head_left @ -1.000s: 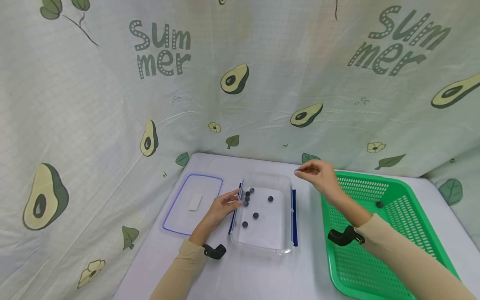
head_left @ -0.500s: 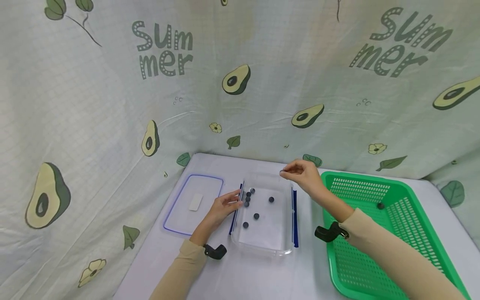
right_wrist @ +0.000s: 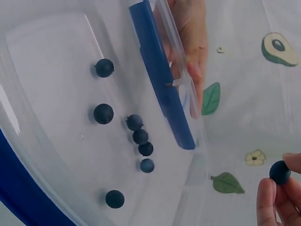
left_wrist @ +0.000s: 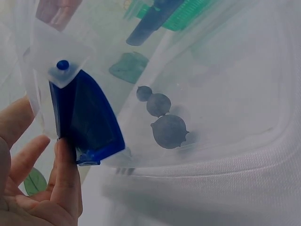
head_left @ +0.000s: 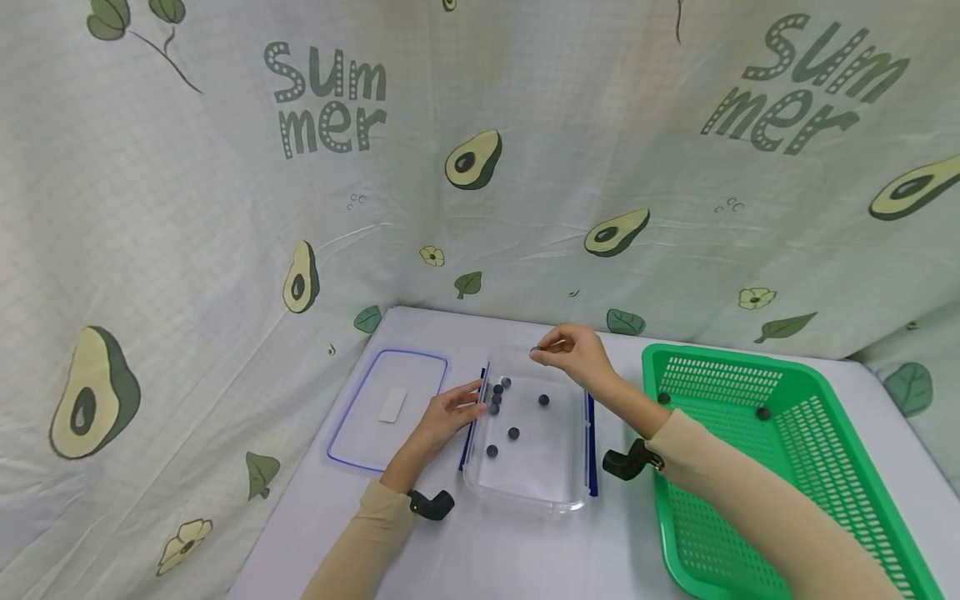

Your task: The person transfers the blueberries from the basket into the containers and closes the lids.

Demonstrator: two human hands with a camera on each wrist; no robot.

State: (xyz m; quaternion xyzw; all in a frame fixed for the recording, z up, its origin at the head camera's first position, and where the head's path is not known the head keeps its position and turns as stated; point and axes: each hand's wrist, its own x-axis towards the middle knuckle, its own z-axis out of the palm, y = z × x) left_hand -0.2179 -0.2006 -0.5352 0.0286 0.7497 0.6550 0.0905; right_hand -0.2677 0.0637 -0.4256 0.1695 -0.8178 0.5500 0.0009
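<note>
My right hand [head_left: 576, 354] pinches a blueberry [right_wrist: 280, 172] between thumb and fingers, above the far end of a clear plastic container [head_left: 536, 504]. Several blueberries lie on its floor: a short row near the left wall, with a lone blueberry [head_left: 543, 400] towards the right and another, a blueberry [head_left: 492, 451], towards the near end. At the left wall, my left hand [head_left: 442, 418] touches the outside of the container around a blue latch [left_wrist: 87, 117], which hangs outward. Its fingertips rest against the latch's edge in the left wrist view.
A clear lid with a blue rim [head_left: 360, 463] lies left of the container, a white rectangle at its middle. To the right stands a green basket [head_left: 738, 500] holding a blueberry [head_left: 763, 413] and another dark blueberry [head_left: 663, 398]. A patterned curtain [head_left: 525, 167] hangs behind the table.
My right hand has moved left with the blueberry, from beside the basket to over the container's far end. A second blueberry in the basket has come into sight. The left hand stays put.
</note>
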